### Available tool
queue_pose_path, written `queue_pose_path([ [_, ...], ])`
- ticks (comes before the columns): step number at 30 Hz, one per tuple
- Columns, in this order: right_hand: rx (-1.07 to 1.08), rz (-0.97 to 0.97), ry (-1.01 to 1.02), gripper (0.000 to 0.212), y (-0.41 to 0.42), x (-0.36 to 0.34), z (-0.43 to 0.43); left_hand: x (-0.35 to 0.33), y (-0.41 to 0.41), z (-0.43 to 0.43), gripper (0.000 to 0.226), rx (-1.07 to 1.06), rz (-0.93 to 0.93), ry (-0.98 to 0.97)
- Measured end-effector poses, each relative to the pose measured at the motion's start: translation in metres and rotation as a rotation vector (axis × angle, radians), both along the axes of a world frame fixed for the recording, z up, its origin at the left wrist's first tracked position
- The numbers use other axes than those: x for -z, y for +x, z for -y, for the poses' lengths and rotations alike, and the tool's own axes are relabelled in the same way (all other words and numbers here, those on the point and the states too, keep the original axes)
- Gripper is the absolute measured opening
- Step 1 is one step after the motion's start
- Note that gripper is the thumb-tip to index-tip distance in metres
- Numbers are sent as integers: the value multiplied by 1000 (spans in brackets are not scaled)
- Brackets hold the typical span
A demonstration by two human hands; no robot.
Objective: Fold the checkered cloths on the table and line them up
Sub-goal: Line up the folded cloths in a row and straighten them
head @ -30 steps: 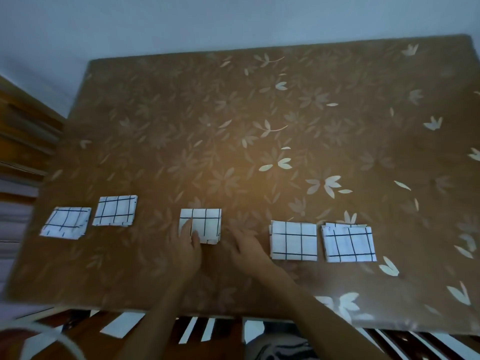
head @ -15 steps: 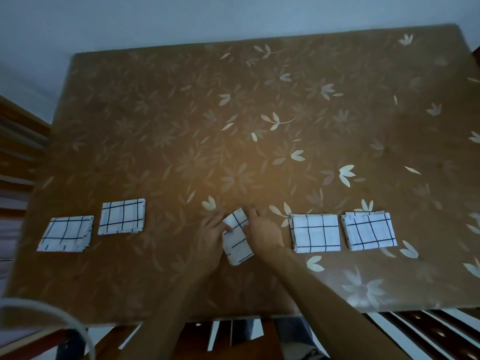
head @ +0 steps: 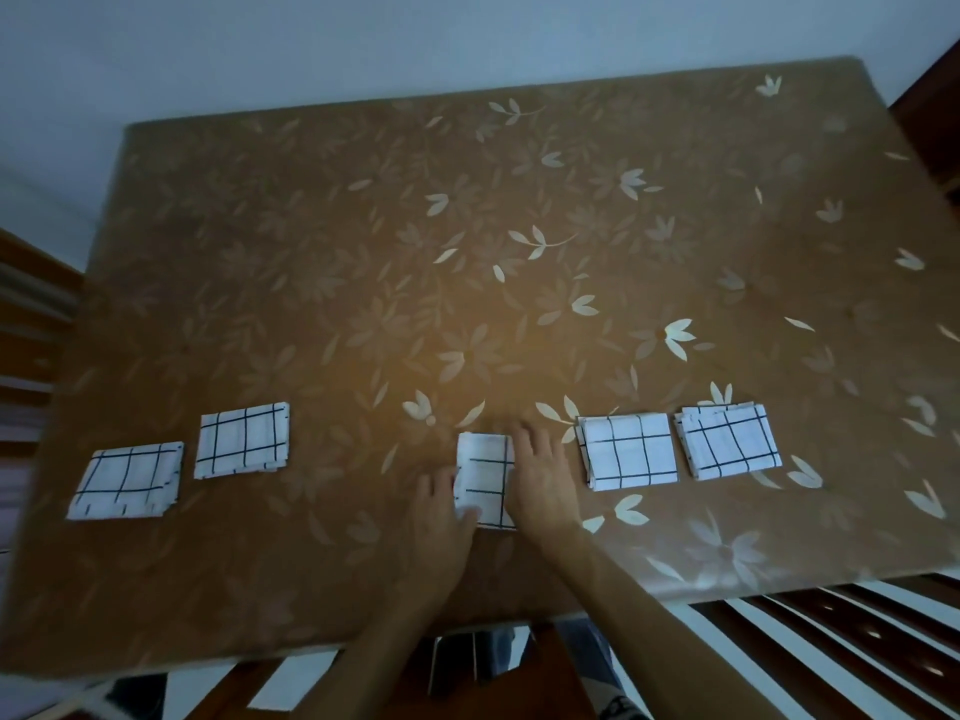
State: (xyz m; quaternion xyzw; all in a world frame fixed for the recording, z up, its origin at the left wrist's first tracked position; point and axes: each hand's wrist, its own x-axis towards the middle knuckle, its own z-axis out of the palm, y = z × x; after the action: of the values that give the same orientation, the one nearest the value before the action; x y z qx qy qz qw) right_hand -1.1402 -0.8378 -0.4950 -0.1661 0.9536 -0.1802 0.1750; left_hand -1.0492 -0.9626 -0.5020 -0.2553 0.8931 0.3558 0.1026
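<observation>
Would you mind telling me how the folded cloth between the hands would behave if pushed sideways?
The middle cloth is probably light and floppy: it is thin folded layers, so pushing one edge may bunch or unfold it. The glossy table suggests it would slide easily, not roll.

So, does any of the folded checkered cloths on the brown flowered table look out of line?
Yes. The leftmost folded white cloth with black checks lies skewed and nearer the front edge of the brown flowered table than its neighbour. A wide gap also separates that neighbour from the middle cloth.
</observation>
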Motion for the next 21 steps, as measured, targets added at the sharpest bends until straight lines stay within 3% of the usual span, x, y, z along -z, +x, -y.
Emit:
queue_pose_path([
  [1, -127, -31, 3, 66, -4, -1, 0, 5, -10, -8, 47, -22, -59, -35],
  [2, -222, -11, -17, 71, -8, -4, 0, -1, -18, -17, 48, 126, -22, 26],
  [4, -319, 40, -65, 79, -13, -8, -5, 13, -35, -56, 45, 182, 202, -160],
  [6, -312, 23, -59, 84, -11, -9, -17, 26, -41, -40, 34, 211, 65, -96],
  [8, -282, 38, -23, 76, -5, -7, -30, 13, -37, -18, 31, 189, -167, -161],
  [9, -288, 50, -8, 72, -1, -7, -37, 5, -36, -9, 32, 126, -182, -205],
  [11, -327, -9, 24, 67, 8, -4, -50, 2, -17, 0, 33, 41, -140, -239],
  [14, -292, -76, 63, 56, 15, 5, -60, 5, -5, -23, 40, -26, -53, -52],
  [17, -179, -80, 95, 49, 14, 9, -54, 11, -3, -21, 51, -58, -101, 82],
  [21, -99, -81, 115, 44, 14, 11, -46, 3, -18, -30, 52, -5, -114, 36],
])
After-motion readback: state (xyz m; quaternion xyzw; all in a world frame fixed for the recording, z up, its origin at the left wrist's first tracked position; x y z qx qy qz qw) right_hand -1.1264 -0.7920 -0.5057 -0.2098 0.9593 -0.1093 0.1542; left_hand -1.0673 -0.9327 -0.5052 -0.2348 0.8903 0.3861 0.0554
